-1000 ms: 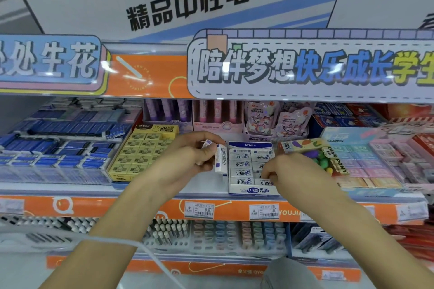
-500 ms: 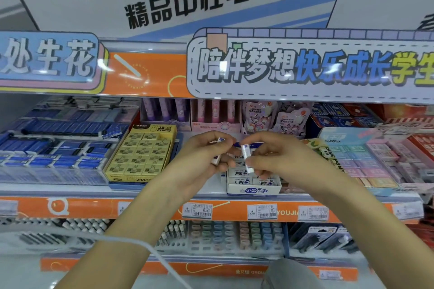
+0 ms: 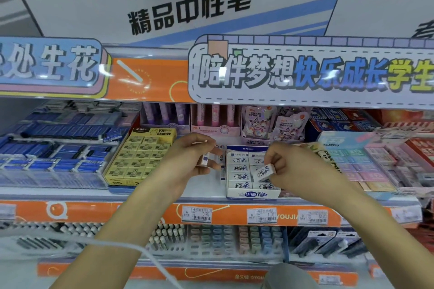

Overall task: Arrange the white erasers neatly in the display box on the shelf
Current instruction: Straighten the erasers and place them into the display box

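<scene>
A white display box (image 3: 253, 194) with blue lettering stands on the shelf, holding rows of white erasers (image 3: 239, 169) lying flat. My right hand (image 3: 285, 166) pinches one white eraser (image 3: 263, 173), tilted, just above the right column of the box. My left hand (image 3: 187, 159) hovers left of the box, shut on several more white erasers (image 3: 204, 159) with blue ends, partly hidden by my fingers.
A yellow box of 2B erasers (image 3: 139, 156) sits to the left, with blue eraser trays (image 3: 54, 155) beyond it. Pastel eraser boxes (image 3: 366, 162) stand to the right. Pink and purple packs (image 3: 211, 119) line the back. Price tags (image 3: 261, 214) hang on the orange shelf edge.
My right hand took one eraser from the left hand's stack, then came down and right with it over the box. My left hand stayed left of the box.
</scene>
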